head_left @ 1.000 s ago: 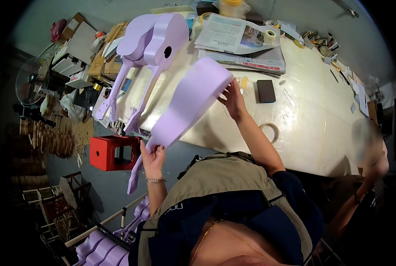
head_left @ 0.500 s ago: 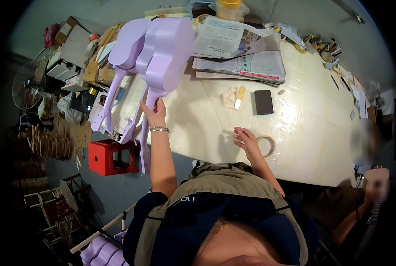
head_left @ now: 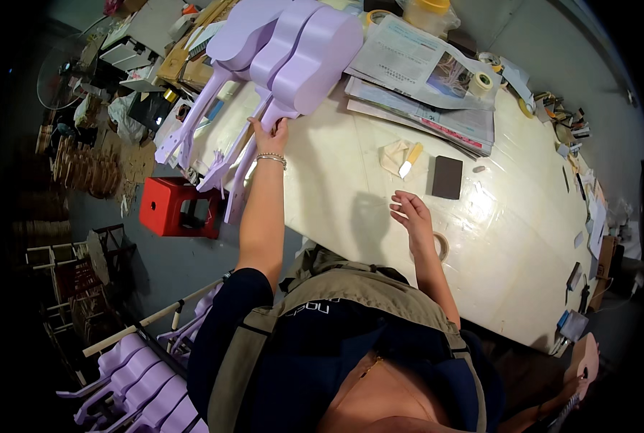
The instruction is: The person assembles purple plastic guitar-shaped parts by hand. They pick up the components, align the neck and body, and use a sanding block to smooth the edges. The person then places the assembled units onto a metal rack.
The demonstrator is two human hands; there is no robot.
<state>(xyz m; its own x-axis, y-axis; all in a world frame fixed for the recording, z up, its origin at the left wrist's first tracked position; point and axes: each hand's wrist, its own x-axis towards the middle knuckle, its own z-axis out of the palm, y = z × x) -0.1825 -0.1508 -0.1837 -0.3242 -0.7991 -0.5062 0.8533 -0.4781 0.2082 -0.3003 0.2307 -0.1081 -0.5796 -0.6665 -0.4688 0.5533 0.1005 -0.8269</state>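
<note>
Several glossy light-purple ukuleles stand together at the table's far left, their necks slanting down towards me. My left hand [head_left: 270,133] is closed round the neck, just below the body, of the rightmost ukulele [head_left: 322,61]. A middle ukulele [head_left: 282,40] touches it, and a left ukulele [head_left: 239,40] leans beside that. My right hand [head_left: 413,213] hovers over the table with fingers apart and nothing in them. Nearest to it are a dark brown block [head_left: 447,177] and a yellow-handled blade [head_left: 411,160] on a crumpled beige cloth [head_left: 394,155]. My right wrist partly hides a tape roll [head_left: 443,247].
Stacked newspapers [head_left: 416,61] lie at the back of the cream table [head_left: 509,267]. A red stool [head_left: 170,207] stands on the floor at left. More purple ukuleles [head_left: 138,372] hang on a rack at lower left. Another person's pale pink ukulele [head_left: 585,357] shows at lower right.
The whole view has shifted and turned. My left hand keeps its hold on the ukulele neck. My right hand has moved a little farther over the table, closer to the brown block.
</note>
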